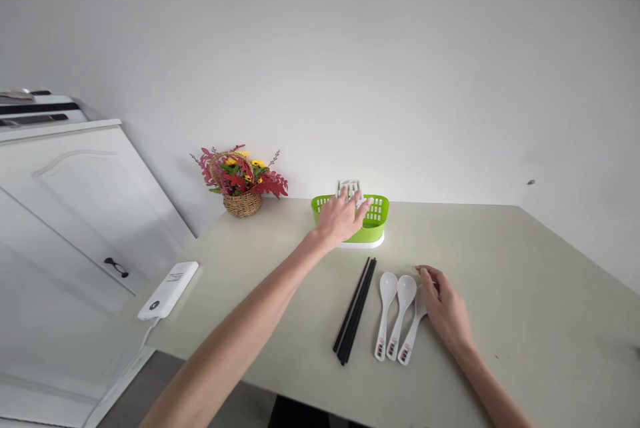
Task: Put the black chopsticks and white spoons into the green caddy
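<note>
My left hand (340, 216) reaches over a green slotted plastic basket (377, 233) on a white base (370, 243). Its fingers are spread at a white slotted piece (349, 185) at the back; I cannot tell whether they touch it. My right hand (447, 313) rests low at the right, fingers loosely bent, a gap showing between thumb and forefinger. It partly covers the bowl of the rightmost white spoon (414, 331). Two more white spoons, one in the middle (400, 315) and one at the left (385, 311), lie beside it. Black chopsticks (356, 315) lie left of the spoons.
All this stands on a pale table (525, 321) against a white wall. A wicker basket of artificial flowers (243, 203) is at the back left. A white power bank (169, 290) with a cable lies by the left edge, near a white cabinet (65, 235).
</note>
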Available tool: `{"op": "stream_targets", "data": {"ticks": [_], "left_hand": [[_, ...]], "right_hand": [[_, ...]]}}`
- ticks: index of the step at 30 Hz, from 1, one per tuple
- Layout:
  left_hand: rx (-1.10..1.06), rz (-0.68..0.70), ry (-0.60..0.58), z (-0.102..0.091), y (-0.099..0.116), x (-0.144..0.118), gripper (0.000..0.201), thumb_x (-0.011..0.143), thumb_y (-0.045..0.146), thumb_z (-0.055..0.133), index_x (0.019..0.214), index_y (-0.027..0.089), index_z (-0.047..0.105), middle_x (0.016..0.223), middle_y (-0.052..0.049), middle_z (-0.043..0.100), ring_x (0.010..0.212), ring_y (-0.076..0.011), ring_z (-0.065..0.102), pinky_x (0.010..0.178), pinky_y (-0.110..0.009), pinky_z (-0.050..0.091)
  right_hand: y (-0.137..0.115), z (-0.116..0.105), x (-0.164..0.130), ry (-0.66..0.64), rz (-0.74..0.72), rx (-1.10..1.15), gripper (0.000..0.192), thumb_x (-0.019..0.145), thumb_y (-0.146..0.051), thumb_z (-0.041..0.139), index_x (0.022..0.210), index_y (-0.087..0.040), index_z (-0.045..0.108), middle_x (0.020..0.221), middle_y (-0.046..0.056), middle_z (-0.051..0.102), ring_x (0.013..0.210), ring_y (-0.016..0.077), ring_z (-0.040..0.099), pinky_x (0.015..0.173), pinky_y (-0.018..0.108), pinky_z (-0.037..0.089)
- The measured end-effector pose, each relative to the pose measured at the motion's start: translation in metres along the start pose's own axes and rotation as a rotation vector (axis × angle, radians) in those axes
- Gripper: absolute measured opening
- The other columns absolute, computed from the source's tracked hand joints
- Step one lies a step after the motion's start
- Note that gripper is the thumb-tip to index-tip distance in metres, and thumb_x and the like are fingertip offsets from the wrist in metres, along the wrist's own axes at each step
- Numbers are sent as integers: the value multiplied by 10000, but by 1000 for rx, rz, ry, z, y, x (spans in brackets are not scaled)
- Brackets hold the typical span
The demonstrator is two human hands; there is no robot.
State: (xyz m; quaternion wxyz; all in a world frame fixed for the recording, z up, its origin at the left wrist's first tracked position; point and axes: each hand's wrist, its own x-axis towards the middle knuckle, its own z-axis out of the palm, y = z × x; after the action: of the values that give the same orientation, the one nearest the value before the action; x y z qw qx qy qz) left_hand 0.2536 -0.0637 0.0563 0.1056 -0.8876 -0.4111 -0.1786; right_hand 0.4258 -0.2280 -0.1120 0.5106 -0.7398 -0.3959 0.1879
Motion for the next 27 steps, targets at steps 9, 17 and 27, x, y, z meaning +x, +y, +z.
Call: {"op": "stream_targets", "data": {"ticks": [9, 17, 27], "left_hand": [[-169, 185, -175, 0, 41, 6, 655, 1066, 593, 178, 1583, 244, 378, 1647, -176, 343, 1104, -326, 716, 895, -439, 557], [-312, 278, -264, 5, 46, 14, 655, 1060, 608, 202, 1617, 280, 304, 1718, -115, 174, 1159, -335, 691, 978, -488, 537], [-409, 368, -85, 15, 16, -14, 592, 1092, 446, 269, 1654, 329, 120, 1733, -75, 109, 1393, -304, 529, 1083, -448, 512]], "right_hand": [[4, 1, 0, 29, -39, 104, 598, 935, -634, 446, 1348, -216, 558, 1316, 106, 696, 1193, 269, 642, 965, 379, 469], [7, 2, 1, 26, -44, 121, 587, 927, -636, 465, 1321, -215, 576, 1293, 106, 699, 1202, 280, 633, 996, 404, 461], [12, 4, 4, 204, -15, 118, 800, 941, -648, 467, 1540, -123, 400, 1530, 237, 443, 1299, 322, 568, 1068, 444, 440]]}}
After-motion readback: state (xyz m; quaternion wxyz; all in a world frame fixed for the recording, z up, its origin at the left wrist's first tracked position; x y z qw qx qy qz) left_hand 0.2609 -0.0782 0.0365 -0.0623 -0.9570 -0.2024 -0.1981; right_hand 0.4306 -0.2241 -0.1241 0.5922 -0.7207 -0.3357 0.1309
